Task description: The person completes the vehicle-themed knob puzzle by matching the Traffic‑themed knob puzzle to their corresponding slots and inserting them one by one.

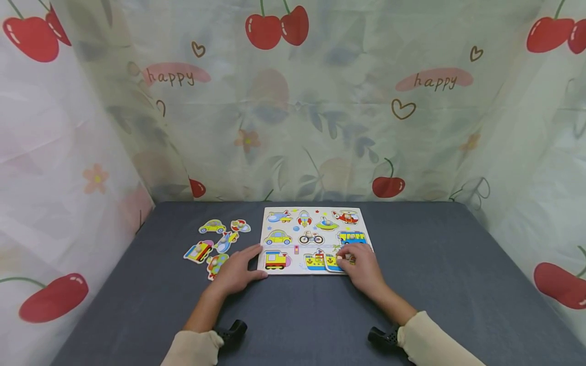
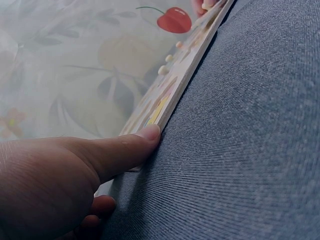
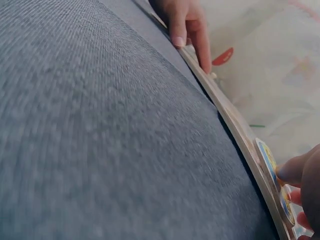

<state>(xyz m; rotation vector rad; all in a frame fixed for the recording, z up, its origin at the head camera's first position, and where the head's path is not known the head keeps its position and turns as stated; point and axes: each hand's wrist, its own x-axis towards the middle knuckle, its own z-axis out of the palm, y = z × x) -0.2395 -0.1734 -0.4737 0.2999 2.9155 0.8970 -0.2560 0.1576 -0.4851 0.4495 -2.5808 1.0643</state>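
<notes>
The wooden puzzle board lies flat, printed with vehicles. My right hand is over its front right part and pinches the knob of a yellow-and-blue ship piece. This piece overlaps the right side of the printed ship picture and appears tilted against the board in the right wrist view. At the front left corner, my left hand touches the board's edge with extended fingers, its thumb resting on the front edge. Knobs stand on the helicopter, motorbike and bus.
Several loose pieces lie left of the board: a yellow car, a rocket, a plane, a train and a green-and-red piece partly beside my left hand. Patterned curtains enclose the dark table.
</notes>
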